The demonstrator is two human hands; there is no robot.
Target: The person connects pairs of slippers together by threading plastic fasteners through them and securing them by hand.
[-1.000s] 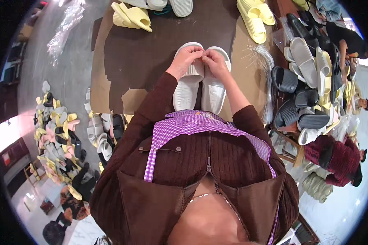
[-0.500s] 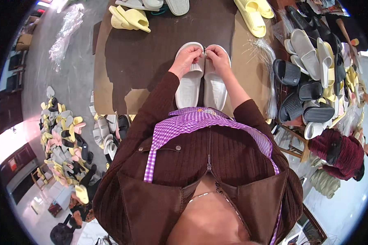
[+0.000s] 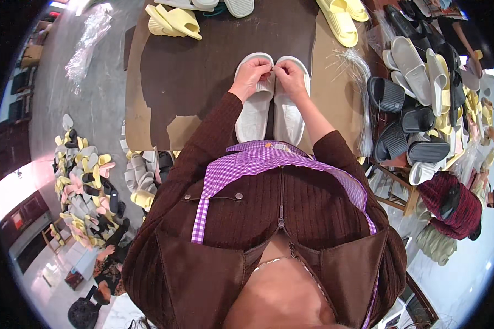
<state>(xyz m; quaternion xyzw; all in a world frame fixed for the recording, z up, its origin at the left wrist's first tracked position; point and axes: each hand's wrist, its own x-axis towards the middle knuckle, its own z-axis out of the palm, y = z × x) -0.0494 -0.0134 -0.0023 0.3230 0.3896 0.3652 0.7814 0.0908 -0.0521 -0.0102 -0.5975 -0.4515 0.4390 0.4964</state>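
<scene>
A pair of off-white slide slippers lies side by side on the table in front of me, the left slipper (image 3: 251, 122) and the right slipper (image 3: 288, 122) with their inner edges close together. Over the left strap, my left hand (image 3: 251, 77) has thumb and fingertips pinched at the inner edge. My right hand (image 3: 291, 79) pinches likewise above the right slipper, the two sets of fingertips almost meeting at the gap. Whatever small thing is between the fingers is too small to make out.
The brown table (image 3: 203, 71) carries yellow slippers (image 3: 174, 23) at its far left and another yellow pair (image 3: 339, 24) at far right. A bundle of clear thin strands (image 3: 357, 71) hangs by the right edge. Beside it rises a slipper heap (image 3: 414, 71). People sit on both sides.
Both hands stay pinched at the inner edges, with only slight finger movement. The view has shifted a little. At lower left and at right, other people have moved slightly.
</scene>
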